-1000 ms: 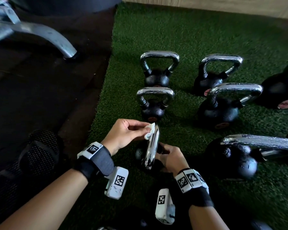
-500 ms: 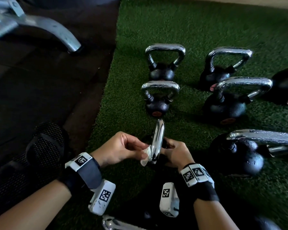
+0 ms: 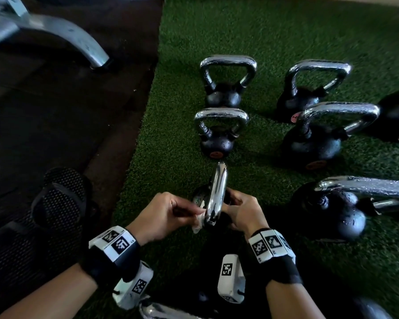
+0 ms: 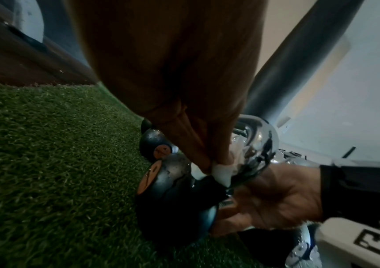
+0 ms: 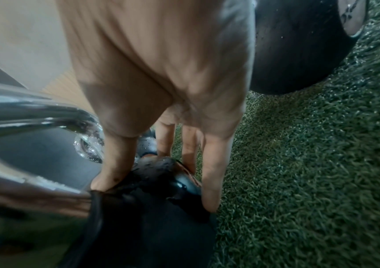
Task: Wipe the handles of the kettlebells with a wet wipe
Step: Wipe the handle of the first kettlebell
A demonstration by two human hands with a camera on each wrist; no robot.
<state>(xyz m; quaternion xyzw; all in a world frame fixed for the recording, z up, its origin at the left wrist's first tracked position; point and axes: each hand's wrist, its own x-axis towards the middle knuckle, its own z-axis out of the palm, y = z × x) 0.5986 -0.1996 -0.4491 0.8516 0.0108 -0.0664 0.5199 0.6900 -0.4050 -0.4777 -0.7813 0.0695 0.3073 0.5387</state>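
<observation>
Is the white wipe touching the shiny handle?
Touching. In the left wrist view the left hand pinches the wet wipe right against the chrome handle; the head view shows no gap either.

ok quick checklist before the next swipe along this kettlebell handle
1. Wet wipe pinched in the left hand: ok.
2. Wipe touching the chrome handle: ok, at its near end.
3. Right hand steadying the kettlebell body: ok, fingers and thumb on it.
4. Far end of the handle clear of the next kettlebell: cannot tell, the gap looks small.
5. Wipe still damp: cannot tell.
6. Underside of the handle wiped: cannot tell.
</observation>
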